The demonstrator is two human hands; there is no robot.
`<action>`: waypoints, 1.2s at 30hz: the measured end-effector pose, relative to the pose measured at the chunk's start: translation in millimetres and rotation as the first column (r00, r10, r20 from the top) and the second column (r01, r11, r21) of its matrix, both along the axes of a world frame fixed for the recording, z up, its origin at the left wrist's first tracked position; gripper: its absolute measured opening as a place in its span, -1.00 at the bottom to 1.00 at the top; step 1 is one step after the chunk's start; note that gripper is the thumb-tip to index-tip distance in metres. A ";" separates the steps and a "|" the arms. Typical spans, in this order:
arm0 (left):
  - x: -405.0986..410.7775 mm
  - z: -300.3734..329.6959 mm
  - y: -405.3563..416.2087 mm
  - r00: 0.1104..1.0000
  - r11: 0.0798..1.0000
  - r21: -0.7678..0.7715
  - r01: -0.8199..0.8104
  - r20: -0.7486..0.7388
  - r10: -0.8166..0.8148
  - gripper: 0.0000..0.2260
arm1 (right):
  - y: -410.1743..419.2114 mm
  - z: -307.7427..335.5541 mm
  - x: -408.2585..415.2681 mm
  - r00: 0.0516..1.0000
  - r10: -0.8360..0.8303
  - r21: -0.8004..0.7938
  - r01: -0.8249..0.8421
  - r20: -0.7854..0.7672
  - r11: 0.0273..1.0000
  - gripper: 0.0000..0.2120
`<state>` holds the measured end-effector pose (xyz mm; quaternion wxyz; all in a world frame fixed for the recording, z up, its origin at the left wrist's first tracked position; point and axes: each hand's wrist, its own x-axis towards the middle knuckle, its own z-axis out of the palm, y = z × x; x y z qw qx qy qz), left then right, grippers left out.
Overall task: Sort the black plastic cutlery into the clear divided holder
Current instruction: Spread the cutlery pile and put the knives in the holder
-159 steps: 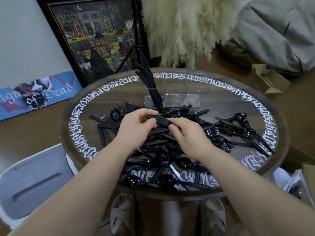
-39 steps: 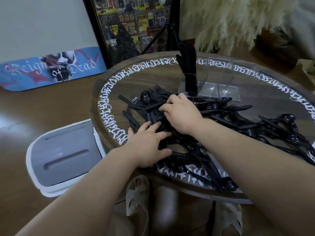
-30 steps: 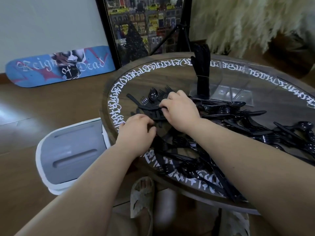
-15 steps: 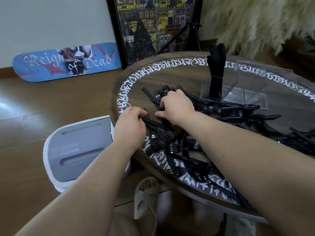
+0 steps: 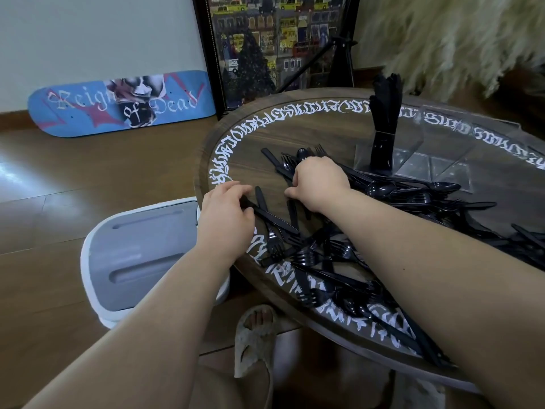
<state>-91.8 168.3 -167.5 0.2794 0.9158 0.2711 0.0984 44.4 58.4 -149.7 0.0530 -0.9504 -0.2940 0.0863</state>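
Cutlery (image 5: 339,255): black plastic, lying tangled across the bench (image 5: 236,152); likely light, stiff, slick, best pinched mid-handle. Left hand (image 5: 225,215) is pinching a knife (image 5: 274,221) at the bench's near edge; right hand (image 5: 320,183) is curling into the heap, grip hidden. Holder (image 5: 427,160) is standing beyond, one bundle upright inside.

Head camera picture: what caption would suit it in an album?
Both hands, left hand and right hand, gather black cutlery beside the clear holder.

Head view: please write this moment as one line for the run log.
left hand: on knife | right hand: in cutlery pile | clear holder: knives bundle only
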 end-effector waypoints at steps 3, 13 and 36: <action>-0.7 0.7 -1.8 1.000 1.000 0.021 0.009 -0.017 -0.009 -0.68 | -1.9 0.5 -1.2 0.999 -0.020 0.002 0.020 0.029 1.000 -0.69; 3.8 -2.2 -13.1 0.931 0.969 0.040 0.246 -0.288 -0.224 -0.60 | -11.3 -5.6 -7.1 0.983 0.106 0.001 -0.107 0.152 0.994 -0.75; 7.6 19.6 -28.4 0.992 0.985 0.119 0.123 -0.027 -0.120 -0.81 | -106.4 -2.5 -17.6 0.953 0.135 0.403 -0.240 0.271 0.883 -0.91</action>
